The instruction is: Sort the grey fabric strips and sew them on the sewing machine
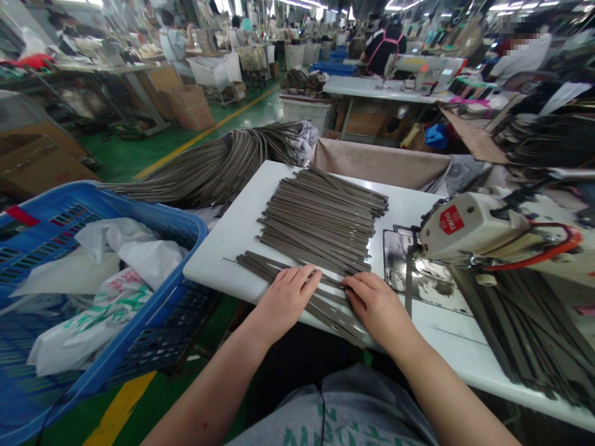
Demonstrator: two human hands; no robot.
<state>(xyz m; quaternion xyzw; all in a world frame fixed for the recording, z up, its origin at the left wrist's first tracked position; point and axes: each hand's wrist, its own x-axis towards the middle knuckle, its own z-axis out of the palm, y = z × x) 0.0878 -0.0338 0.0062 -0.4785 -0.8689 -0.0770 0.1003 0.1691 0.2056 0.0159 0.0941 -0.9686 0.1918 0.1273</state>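
Note:
My left hand (pixel 286 297) lies flat, fingers stretched out, on a small bundle of grey-brown strips (pixel 260 265) at the near edge of the white table (pixel 232 235). My right hand (pixel 376 306) rests beside it on the same strips, fingers curled down over them near the table edge. Just beyond both hands lies a larger stack of the same strips (pixel 320 217), fanned across the table.
A sewing machine head (pixel 469 229) stands to the right with more strips (pixel 530 328) beside it. A blue crate (pixel 176 291) holding plastic bags sits at my left. A long bundle of strips (pixel 209 167) hangs off the table's far-left side. Other people work at tables behind.

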